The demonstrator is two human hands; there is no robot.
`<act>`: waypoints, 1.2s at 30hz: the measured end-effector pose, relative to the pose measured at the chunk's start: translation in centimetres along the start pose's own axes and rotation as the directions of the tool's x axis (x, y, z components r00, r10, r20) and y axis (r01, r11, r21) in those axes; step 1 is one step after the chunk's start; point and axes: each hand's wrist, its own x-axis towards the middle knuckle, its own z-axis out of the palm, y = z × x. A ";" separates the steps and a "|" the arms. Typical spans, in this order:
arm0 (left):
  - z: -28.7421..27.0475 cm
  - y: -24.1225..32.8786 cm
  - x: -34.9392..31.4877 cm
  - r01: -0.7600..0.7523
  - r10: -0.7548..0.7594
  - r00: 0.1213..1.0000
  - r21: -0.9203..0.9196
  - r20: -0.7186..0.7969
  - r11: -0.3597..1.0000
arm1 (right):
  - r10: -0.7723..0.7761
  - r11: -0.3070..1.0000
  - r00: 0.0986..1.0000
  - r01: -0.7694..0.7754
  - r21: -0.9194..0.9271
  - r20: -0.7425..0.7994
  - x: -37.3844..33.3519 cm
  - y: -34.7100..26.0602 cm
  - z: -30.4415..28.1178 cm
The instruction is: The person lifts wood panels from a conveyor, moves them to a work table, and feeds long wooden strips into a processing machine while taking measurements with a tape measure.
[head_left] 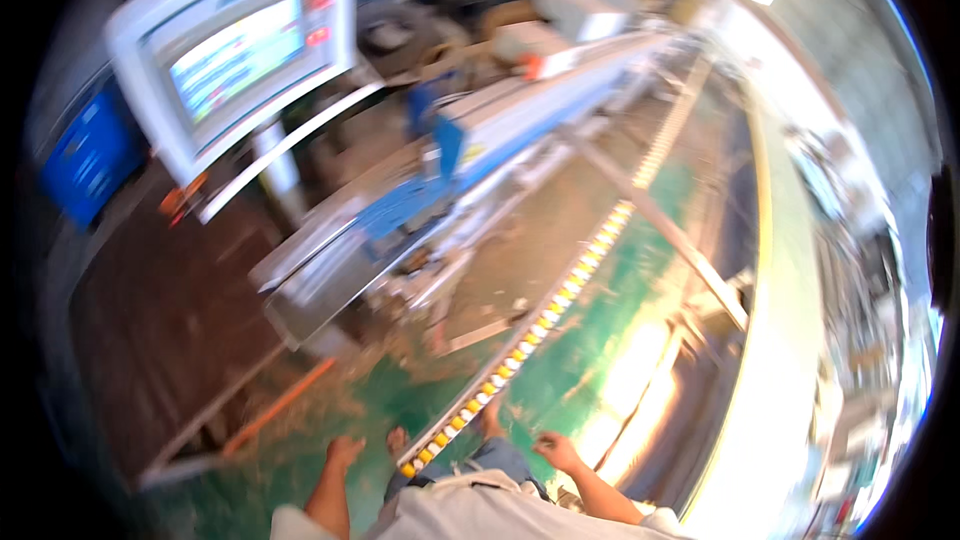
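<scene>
My left hand (345, 452) hangs low at the left of my body, its fingers loosely apart, with nothing visible in it. On the other side, my right hand (558, 450) is held out over the green floor, its fingers slightly bent and also empty. Between the two hands runs a long narrow roller rail (520, 352) with a row of yellow and white wheels. Its near end comes close to my waist, and neither hand touches it. Motion blur smears the finer detail of the fingers.
A control panel with a lit screen (240, 50) stands at the upper left, near a blue cabinet (95, 155). A long machine with a blue and metal bed (400, 210) lies left of the rail. A crossbar (665, 230) meets the rail, and a pale long surface (775, 340) lies right.
</scene>
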 end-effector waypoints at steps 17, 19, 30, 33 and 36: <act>0.2 -3.2 -6.8 0.385 -0.317 0.830 -0.062 0.459 0.921 | 0.437 0.889 0.694 -0.431 0.156 -0.572 -29.5 10.8 8.9; 1.3 -1.7 -7.9 0.163 -0.189 0.882 0.098 0.432 0.982 | 0.428 0.898 0.597 -0.365 0.245 -0.678 -33.5 12.2 9.4; 14.9 5.5 -27.9 -0.342 0.259 0.915 0.252 0.310 0.905 | 0.364 0.684 0.087 -0.701 0.203 -0.927 -54.8 29.7 10.7; 15.5 -0.7 -27.6 -0.635 0.673 0.693 0.658 0.257 0.403 | 0.420 0.715 0.122 -0.655 0.246 -0.899 -53.5 29.0 11.5; 17.3 -1.7 -30.0 -0.621 0.554 0.732 0.721 0.396 0.307 | 0.430 0.687 0.074 -0.673 0.273 -0.900 -54.6 29.9 12.3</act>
